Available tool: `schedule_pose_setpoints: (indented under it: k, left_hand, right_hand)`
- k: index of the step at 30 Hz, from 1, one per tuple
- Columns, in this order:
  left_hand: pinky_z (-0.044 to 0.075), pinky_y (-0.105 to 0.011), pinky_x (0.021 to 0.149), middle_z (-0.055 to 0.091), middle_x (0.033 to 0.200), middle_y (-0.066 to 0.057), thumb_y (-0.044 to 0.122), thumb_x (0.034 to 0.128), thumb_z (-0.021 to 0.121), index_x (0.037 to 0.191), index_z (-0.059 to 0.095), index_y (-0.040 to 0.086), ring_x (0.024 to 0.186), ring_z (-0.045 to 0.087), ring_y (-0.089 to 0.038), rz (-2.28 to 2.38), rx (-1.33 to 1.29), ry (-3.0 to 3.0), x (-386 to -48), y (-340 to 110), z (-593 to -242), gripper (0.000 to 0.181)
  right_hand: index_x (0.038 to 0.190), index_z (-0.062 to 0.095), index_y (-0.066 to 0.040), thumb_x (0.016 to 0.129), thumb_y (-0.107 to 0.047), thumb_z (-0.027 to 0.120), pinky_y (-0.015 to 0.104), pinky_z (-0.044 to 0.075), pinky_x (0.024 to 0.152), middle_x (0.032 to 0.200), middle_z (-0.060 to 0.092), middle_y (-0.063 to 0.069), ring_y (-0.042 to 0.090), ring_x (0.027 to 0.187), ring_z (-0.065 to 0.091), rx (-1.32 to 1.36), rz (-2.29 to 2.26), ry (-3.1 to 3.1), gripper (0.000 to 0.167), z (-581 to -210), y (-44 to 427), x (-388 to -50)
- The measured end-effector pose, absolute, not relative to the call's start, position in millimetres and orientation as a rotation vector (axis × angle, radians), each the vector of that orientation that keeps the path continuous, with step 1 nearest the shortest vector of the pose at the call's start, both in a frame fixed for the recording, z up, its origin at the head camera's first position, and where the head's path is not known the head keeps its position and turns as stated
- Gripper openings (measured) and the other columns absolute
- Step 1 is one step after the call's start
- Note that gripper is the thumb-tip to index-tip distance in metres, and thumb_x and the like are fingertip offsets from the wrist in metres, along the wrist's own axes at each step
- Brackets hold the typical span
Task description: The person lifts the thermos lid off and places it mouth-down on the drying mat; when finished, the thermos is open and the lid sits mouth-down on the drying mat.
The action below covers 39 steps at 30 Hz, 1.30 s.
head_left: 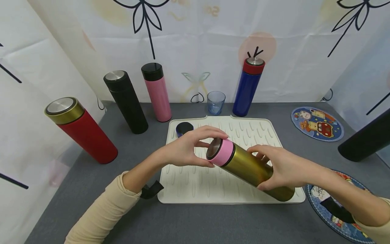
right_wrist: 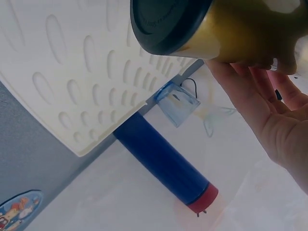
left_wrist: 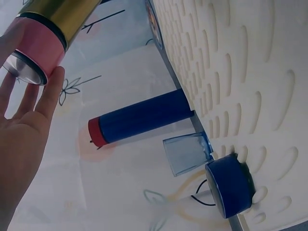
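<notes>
A gold thermos (head_left: pixel 248 166) with a pink lid (head_left: pixel 223 152) is held tilted above a white ribbed draining mat (head_left: pixel 195 183). My left hand (head_left: pixel 186 149) holds the lid end between thumb and fingers; the left wrist view shows fingertips against the pink band (left_wrist: pixel 43 41). With my right hand (head_left: pixel 283 166) I grip the gold body near its base, thumb in front and fingers behind. The dark base (right_wrist: pixel 166 24) shows in the right wrist view. Behind my left hand, a small blue cap (left_wrist: pixel 231 187) with a dark top sits on the mat's far left corner.
Red (head_left: pixel 86 132), black (head_left: pixel 126 101) and pink (head_left: pixel 158 93) flasks stand at the left. A blue glass (head_left: pixel 216 103) and a blue flask (head_left: pixel 248 88) stand behind the mat. At right are two cartoon mats (head_left: pixel 317 123) and another black flask (head_left: pixel 365 137).
</notes>
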<state>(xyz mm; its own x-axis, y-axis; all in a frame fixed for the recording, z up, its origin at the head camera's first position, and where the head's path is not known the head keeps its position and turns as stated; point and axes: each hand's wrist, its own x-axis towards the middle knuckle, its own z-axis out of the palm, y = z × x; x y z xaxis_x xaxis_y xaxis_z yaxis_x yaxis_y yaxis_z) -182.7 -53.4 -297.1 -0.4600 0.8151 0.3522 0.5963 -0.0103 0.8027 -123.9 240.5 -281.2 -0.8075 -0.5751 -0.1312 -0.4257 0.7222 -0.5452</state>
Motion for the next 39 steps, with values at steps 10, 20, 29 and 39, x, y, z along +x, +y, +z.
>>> schedule_pose_setpoints:
  k: [10,20,29,39]
  left_hand:
    - [0.05,-0.031,0.087,0.05,0.128,-0.002,0.004,0.0732,0.082,0.136,0.051,0.006,0.114,0.052,-0.016,1.606,1.297,2.121,-176.7,-51.2,-296.3,0.07]
    - [0.051,-0.034,0.086,0.054,0.128,0.0,0.008,0.0777,0.077,0.133,0.054,0.008,0.113,0.053,-0.021,1.763,0.944,2.069,-171.5,-48.3,-288.4,0.06]
    - [0.051,-0.038,0.085,0.051,0.126,-0.006,0.009,0.0806,0.073,0.134,0.053,0.009,0.117,0.051,-0.024,1.928,0.828,2.055,-172.8,-49.0,-285.5,0.057]
    - [0.048,-0.04,0.09,0.047,0.129,-0.005,0.008,0.0787,0.077,0.135,0.052,0.007,0.111,0.054,-0.021,1.925,0.763,2.177,-185.3,-47.2,-299.3,0.061]
  right_hand:
    - [0.13,0.048,-0.008,0.063,-0.032,0.088,0.042,0.052,0.076,0.113,0.058,0.006,0.023,0.098,0.058,-0.813,-0.719,2.731,0.081,-281.4,236.3,-122.2]
    - [0.128,0.05,-0.006,0.061,-0.028,0.09,0.043,0.053,0.076,0.112,0.059,0.007,0.024,0.097,0.059,-0.827,-0.713,2.835,0.081,-282.3,234.8,-121.0]
    - [0.127,0.051,-0.005,0.059,-0.028,0.091,0.042,0.054,0.073,0.11,0.059,0.01,0.027,0.095,0.06,-0.828,-0.68,2.927,0.082,-284.1,236.5,-121.4]
    - [0.131,0.045,0.001,0.063,-0.03,0.089,0.047,0.052,0.072,0.107,0.059,0.016,0.033,0.095,0.059,-0.631,-0.715,2.982,0.087,-285.4,247.1,-126.8]
